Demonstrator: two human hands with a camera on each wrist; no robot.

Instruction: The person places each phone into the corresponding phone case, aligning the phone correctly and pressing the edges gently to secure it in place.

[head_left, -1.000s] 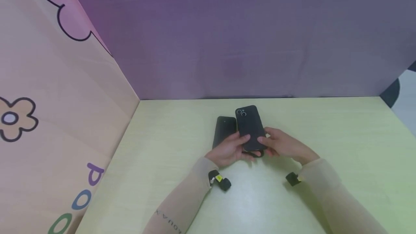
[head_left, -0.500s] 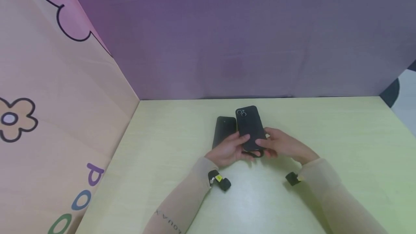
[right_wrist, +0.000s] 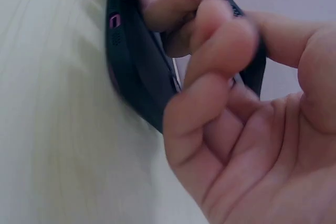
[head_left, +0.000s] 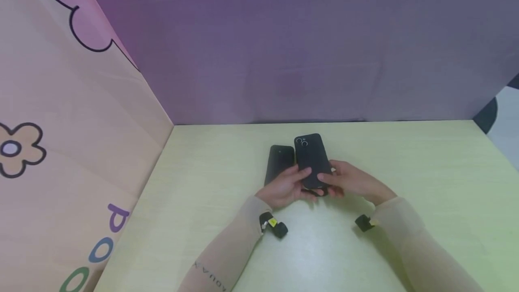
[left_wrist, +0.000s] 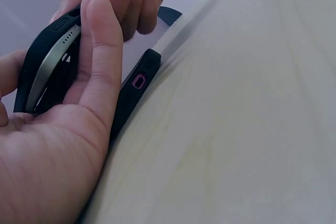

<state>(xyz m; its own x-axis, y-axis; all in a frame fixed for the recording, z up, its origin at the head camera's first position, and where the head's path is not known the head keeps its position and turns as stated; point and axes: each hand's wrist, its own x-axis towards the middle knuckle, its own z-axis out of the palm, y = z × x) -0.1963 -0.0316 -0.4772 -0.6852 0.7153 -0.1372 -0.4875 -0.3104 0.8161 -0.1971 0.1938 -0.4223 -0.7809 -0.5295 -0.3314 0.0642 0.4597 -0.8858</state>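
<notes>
Both hands hold a smartphone (head_left: 312,159) in a black case, its back and camera lenses facing up in the head view. My left hand (head_left: 284,188) has its thumb on the phone's back and its fingers underneath. From the right, my right hand (head_left: 352,181) pinches the lower corner, thumb on the back and fingers curled below. A silver phone edge (left_wrist: 50,64) shows beside the black case rim (left_wrist: 59,24) in the left wrist view. Below the phone's lower end shows a curved black strip (head_left: 318,192). A second black phone-shaped thing (head_left: 279,161) lies flat on the table, partly behind my left hand.
The pale table (head_left: 211,184) meets a purple backdrop (head_left: 284,57) at the back. To the left stands a light panel (head_left: 93,125) with flower and letter prints. Small black devices (head_left: 279,229) are strapped at both wrists.
My right thumb has slid slightly left over the phone's back. The phone's upper end sits slightly lower in the head view. The thing on the table stays where it was.
</notes>
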